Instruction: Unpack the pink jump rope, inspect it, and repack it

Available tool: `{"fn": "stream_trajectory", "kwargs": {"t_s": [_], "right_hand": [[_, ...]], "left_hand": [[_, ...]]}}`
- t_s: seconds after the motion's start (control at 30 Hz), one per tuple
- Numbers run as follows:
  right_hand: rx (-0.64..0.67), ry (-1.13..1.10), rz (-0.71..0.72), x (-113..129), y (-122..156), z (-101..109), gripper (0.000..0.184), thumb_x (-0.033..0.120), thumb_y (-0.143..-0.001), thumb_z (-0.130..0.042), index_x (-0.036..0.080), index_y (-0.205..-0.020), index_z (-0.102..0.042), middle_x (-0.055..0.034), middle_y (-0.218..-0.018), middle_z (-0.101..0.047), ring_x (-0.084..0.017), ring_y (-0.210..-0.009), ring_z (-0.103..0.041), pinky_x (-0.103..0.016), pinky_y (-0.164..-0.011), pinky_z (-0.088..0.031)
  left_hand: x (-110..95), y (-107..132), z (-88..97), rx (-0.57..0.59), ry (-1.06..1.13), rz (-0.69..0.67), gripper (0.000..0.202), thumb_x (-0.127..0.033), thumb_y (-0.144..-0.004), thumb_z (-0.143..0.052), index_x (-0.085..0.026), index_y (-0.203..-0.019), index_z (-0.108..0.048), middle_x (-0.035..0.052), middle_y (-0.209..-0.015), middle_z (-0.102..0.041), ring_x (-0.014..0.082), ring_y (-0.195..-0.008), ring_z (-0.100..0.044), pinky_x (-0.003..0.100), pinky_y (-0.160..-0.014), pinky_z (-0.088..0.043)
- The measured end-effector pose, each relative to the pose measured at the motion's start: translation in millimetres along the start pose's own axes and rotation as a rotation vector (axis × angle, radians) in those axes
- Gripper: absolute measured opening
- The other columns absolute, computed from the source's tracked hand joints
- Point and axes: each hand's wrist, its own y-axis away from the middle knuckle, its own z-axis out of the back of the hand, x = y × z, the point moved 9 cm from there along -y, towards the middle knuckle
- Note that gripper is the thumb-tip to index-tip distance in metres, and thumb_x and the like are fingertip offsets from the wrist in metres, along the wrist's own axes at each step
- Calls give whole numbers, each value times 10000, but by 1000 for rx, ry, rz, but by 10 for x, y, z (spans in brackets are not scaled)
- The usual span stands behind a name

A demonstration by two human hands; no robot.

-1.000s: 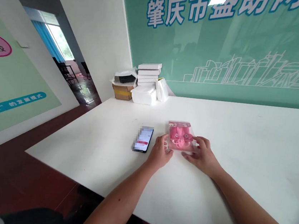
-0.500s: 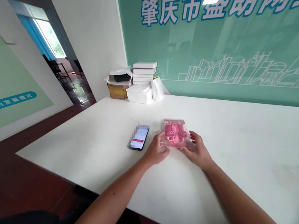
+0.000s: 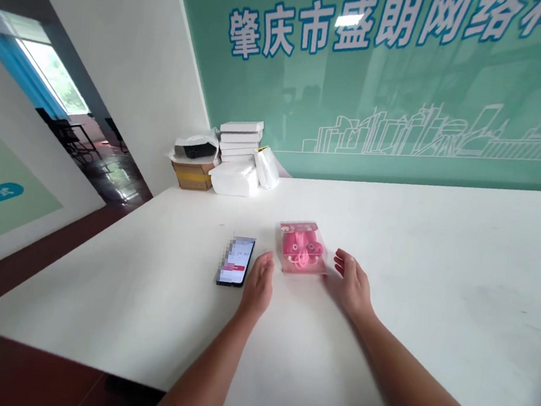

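Observation:
A flat pink package (image 3: 301, 262) with a clear cover lies on the white table (image 3: 422, 246). Through the cover I see a bright pink item with round eye-like spots and looped pale cord; its exact kind is unclear. My left hand (image 3: 258, 286) stands on edge between the package and a phone (image 3: 239, 263), fingers stretched out, holding nothing. To the right of the package, my right hand (image 3: 354, 289) is open with its fingers apart and its palm turned inward. Both hands are apart from the package. The phone lies face up with its screen lit, part of it blurred.
At the back left of the table are a stack of white boxes (image 3: 240, 139), a brown cardboard box (image 3: 193, 175) and white plastic-wrapped bundles (image 3: 234, 179). Behind the table rises a green wall (image 3: 273, 92) with lettering. The table's front edge runs below my forearms.
Both hands have come away from the package's sides, the left one moving toward the phone. The package stays on the table. The whole view has shifted slightly to the right.

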Motion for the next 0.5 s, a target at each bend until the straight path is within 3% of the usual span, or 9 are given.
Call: {"fn": "stream_trajectory", "kwargs": {"t_s": [0.1,0.2,0.37,0.5], "right_hand": [[7,-98,-75,-50,16,-14,668,677,-1003,-314,185,-1307,-648,-170,-1371,-662,-304,-1220,-661,-479,-1044,-539],[33,-28,-106,-29,17,-20,621,658,-995,-344,206,-1252,-683,-151,-1303,-706,-308,-1150,-694,-490,-1006,-546],[70,242,-53,140,14,-15,530,567,-977,-385,223,-1194,-724,-118,-1198,-758,-327,-1152,-679,-478,-1007,-511],[90,279,-32,222,19,-26,496,512,-973,-385,228,-1182,-734,-103,-1182,-768,-308,-1131,-689,-431,-973,-518]], "left_hand": [[6,12,-31,21,40,47,434,-453,-975,-577,-196,-1324,-572,151,-1415,-611,271,-1332,-588,434,-1128,-476],[-14,21,-73,43,47,44,453,-375,-914,-657,-196,-1322,-571,158,-1416,-601,286,-1340,-583,444,-1126,-483],[6,27,-107,70,56,55,468,-213,-855,-649,-198,-1316,-574,151,-1413,-607,278,-1315,-601,466,-1135,-481],[27,15,-113,86,61,59,476,-185,-850,-635,-196,-1323,-583,145,-1424,-610,267,-1313,-605,455,-1147,-471]]}}
